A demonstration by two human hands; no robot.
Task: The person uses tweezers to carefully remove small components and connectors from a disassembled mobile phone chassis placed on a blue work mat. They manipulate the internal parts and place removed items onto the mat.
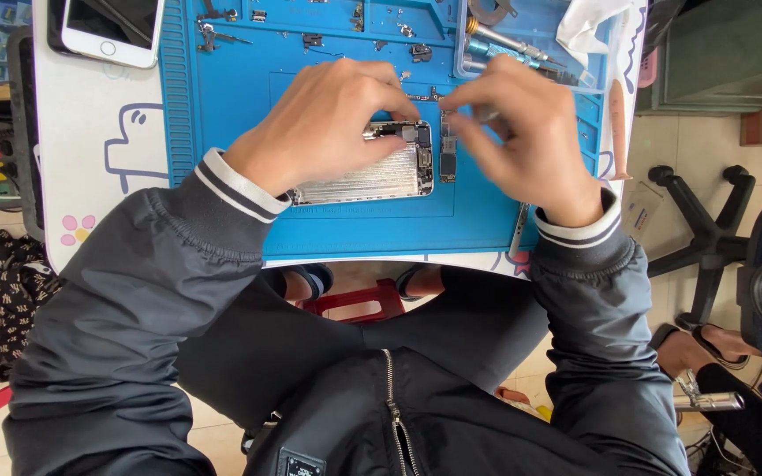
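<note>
- Nearest the camera, a dark zipped jacket (pixel 381 414) covers the person's lap and both sleeves.
- The left hand (pixel 319 123) lies curled over the opened phone (pixel 372 172), fingers bent and pressing on its far-left part, holding it flat.
- The right hand (pixel 522 132) is blurred, fingertips pinched together just beside the phone's far-right corner; what they grip, I cannot tell.
- The phone rests mid-mat on a blue work mat (pixel 222 115), small screws scattered far.
- A white phone (pixel 112 31) lies far left; a chair base (pixel 707 229) stands right on tiled floor.
</note>
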